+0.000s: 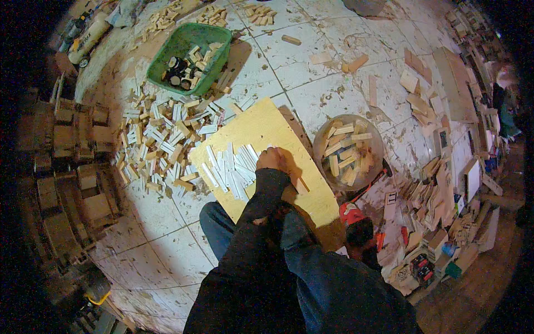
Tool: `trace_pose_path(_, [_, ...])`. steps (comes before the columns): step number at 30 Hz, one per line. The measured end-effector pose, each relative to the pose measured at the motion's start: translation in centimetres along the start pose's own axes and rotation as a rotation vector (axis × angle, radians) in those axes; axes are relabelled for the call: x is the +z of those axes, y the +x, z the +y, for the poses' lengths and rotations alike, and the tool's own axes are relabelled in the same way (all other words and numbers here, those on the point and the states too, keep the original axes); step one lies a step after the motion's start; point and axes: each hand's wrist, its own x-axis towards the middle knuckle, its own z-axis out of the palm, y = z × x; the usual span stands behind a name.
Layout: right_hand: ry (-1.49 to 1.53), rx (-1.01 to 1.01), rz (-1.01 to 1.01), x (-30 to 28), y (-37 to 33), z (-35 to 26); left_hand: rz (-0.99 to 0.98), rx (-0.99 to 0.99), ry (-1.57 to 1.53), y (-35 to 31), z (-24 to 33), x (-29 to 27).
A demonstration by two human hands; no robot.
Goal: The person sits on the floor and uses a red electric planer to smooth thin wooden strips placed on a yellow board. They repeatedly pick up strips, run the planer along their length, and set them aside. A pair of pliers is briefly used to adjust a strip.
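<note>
A black-sleeved arm comes up from the lower middle, and my left hand (271, 160) rests closed over a yellow board (272, 114). Its knuckles are bent down at the right end of a loose pile of white strips (227, 168). What the fingers hold, if anything, is hidden under the hand. Just right of the hand, a thin brown stick (303, 185) lies on the board. The board sits in front of my knees, in blue jeans. My right hand cannot be made out.
Left of the board spreads a heap of small wood blocks (161, 139). Behind it stands a green tub (219, 61) with blocks and dark round pieces. A round container (319, 146) of wood sticks is at right, near a red-and-black tool (356, 222). Scrap boards (434, 183) line the right side.
</note>
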Motion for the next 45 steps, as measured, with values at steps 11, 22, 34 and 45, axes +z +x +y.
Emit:
trace_pose_path(11, [0.005, -0.004, -0.040, 0.1, -0.2, -0.5, 0.212, -0.155, -0.560, -3.1, -0.7, -3.1])
trace_pose_path(22, [0.009, -0.047, -0.090, 0.1, 1.0, -1.9, -0.413, -0.154, -0.910, -7.8, -4.9, -2.7])
trace_pose_path(34, [0.022, -0.118, -0.268, -3.0, 4.8, -7.4, -0.481, -0.080, -0.793, -6.7, -5.6, -0.6])
trace_pose_path(45, [-0.109, -0.564, -0.063, -4.9, 10.1, -13.5, -0.446, -0.019, -0.761, -6.0, -4.9, -0.9])
